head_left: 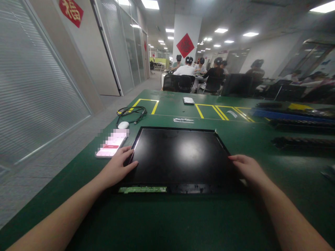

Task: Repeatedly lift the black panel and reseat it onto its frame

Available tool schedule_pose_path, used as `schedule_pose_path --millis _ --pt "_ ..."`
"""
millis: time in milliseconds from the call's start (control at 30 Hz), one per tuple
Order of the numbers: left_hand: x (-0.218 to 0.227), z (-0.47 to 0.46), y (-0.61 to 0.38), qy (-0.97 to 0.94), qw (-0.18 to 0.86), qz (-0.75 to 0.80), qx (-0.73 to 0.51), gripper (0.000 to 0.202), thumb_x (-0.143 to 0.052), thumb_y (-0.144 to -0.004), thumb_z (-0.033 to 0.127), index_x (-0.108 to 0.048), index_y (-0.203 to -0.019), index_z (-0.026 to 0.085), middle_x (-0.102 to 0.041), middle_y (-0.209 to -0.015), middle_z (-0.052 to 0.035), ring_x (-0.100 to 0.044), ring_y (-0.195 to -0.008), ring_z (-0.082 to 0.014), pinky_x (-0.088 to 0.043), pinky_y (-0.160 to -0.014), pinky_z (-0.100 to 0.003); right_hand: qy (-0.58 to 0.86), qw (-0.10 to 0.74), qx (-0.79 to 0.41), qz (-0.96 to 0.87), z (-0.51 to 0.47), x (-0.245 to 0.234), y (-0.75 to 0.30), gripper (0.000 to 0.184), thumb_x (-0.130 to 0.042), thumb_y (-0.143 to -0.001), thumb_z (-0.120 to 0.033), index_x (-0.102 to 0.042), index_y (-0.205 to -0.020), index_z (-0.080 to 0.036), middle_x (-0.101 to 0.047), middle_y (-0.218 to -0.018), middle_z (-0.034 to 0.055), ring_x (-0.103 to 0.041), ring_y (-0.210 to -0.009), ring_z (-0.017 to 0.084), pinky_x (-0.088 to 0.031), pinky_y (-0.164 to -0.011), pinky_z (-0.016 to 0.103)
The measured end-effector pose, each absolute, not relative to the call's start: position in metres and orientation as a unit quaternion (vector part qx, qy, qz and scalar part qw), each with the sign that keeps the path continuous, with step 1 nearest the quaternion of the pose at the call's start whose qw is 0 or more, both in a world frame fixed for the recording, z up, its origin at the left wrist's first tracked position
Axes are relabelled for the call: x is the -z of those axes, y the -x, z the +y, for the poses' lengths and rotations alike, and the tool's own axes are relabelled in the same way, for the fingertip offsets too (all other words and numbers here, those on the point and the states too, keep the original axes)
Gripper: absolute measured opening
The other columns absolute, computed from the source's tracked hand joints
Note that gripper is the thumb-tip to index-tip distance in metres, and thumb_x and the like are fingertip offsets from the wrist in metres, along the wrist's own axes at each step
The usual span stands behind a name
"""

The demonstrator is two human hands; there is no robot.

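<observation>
A black flat screen panel (180,157) lies face up on the green table (167,223) in front of me, with a narrow green circuit strip (142,189) along its near edge. My left hand (117,167) rests on the panel's left edge, fingers stretched flat over the corner. My right hand (247,167) lies against the panel's right edge, fingers extended and close together. Neither hand grips anything that I can see.
A phone (111,146) with a lit pink screen lies left of the panel. Behind it are a white mouse (123,124) and a coiled black cable (132,112). Black and blue trays (293,116) line the right side. Several people sit at a far table (199,69).
</observation>
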State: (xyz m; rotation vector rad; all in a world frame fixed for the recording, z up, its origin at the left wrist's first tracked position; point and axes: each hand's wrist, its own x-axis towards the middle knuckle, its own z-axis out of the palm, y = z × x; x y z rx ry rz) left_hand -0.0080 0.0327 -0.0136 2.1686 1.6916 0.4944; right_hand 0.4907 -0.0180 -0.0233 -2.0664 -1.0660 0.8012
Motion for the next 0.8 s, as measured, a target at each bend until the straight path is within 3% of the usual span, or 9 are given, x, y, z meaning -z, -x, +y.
schedule_pose_path --millis 133,400,500,667,800 --pt "0.015 0.032 0.008 -0.774 0.159 0.586 -0.180 0.066 -0.053 -0.086 0.054 -0.061 -0.134 0.010 -0.050 -0.148 -0.0232 -0.047 -0.138 -0.0411 -0.037 -0.114 -0.057 0.803 0.310 -0.269 -0.432 -0.018 0.024 -0.491 0.034 -0.054 -0.079 -0.022 -0.074 -0.105 -0.016 -0.073 -0.074 0.0065 -0.062 -0.056 0.016 -0.046 -0.051 0.027" --pt "0.007 0.024 0.005 -0.782 0.164 0.580 -0.160 0.068 -0.052 -0.087 0.052 -0.057 -0.141 0.010 -0.039 -0.157 -0.0240 -0.039 -0.145 -0.0400 -0.032 -0.117 -0.056 0.810 0.285 -0.221 -0.463 -0.016 0.024 -0.494 0.031 -0.055 -0.079 -0.021 -0.076 -0.101 -0.017 -0.077 -0.088 0.0086 -0.069 -0.072 0.019 -0.050 -0.061 0.028" --pt "-0.002 0.022 0.010 -0.797 0.159 0.562 -0.152 0.069 -0.057 -0.085 0.057 -0.059 -0.140 0.015 -0.034 -0.163 -0.0202 -0.034 -0.148 -0.0411 -0.031 -0.117 -0.058 0.812 0.277 -0.233 -0.458 -0.018 0.023 -0.492 0.033 -0.055 -0.081 -0.024 -0.075 -0.106 -0.017 -0.076 -0.087 0.0081 -0.069 -0.070 0.019 -0.049 -0.059 0.028" --pt "-0.012 0.018 0.019 -0.839 0.180 0.498 -0.123 0.061 -0.063 -0.086 0.056 -0.061 -0.140 0.028 -0.044 -0.160 -0.0120 -0.043 -0.144 -0.0376 -0.037 -0.116 -0.055 0.810 0.275 -0.240 -0.459 -0.019 0.019 -0.491 0.032 -0.054 -0.082 -0.021 -0.076 -0.106 -0.018 -0.075 -0.085 0.0074 -0.069 -0.070 0.019 -0.049 -0.059 0.028" --pt "-0.018 0.014 0.019 -0.848 0.203 0.475 -0.120 0.060 -0.071 -0.083 0.051 -0.063 -0.139 0.032 -0.046 -0.160 -0.0099 -0.045 -0.143 -0.0373 -0.041 -0.114 -0.054 0.811 0.275 -0.237 -0.459 -0.019 0.019 -0.491 0.031 -0.054 -0.082 -0.020 -0.076 -0.104 -0.018 -0.076 -0.085 0.0074 -0.068 -0.068 0.019 -0.050 -0.060 0.028"
